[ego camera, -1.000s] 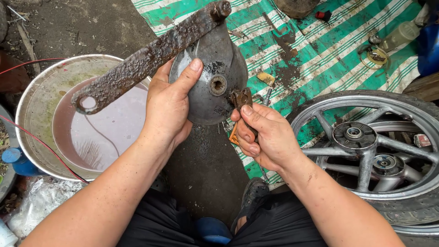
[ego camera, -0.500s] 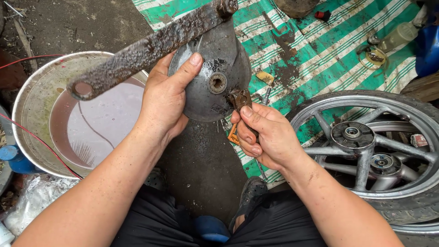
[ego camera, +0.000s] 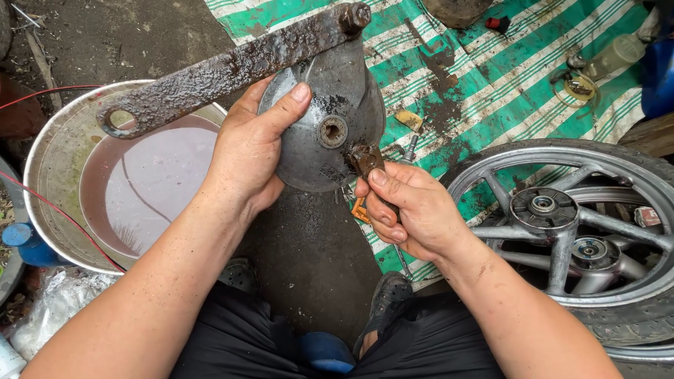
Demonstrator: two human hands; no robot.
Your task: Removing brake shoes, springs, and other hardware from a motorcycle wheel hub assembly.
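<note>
Above the basin (ego camera: pixel 56 161), the left hand (ego camera: pixel 246 151) grips the greasy drum plate (ego camera: pixel 330 126), fingers wrapped round its rim; right hand (ego camera: pixel 407 210) fingers pinch a rusty lever (ego camera: pixel 365 160); it looks heavy, stiff, slippery.

The right hand (ego camera: pixel 411 210) wraps the tool's handle, so only its rusty head (ego camera: pixel 366 160) shows. The left hand (ego camera: pixel 249 151) covers the round plate's (ego camera: pixel 337 126) left edge. The wheel (ego camera: pixel 583 231) runs off the right edge, and the basin (ego camera: pixel 53 151) sits partly behind the forearm
</note>
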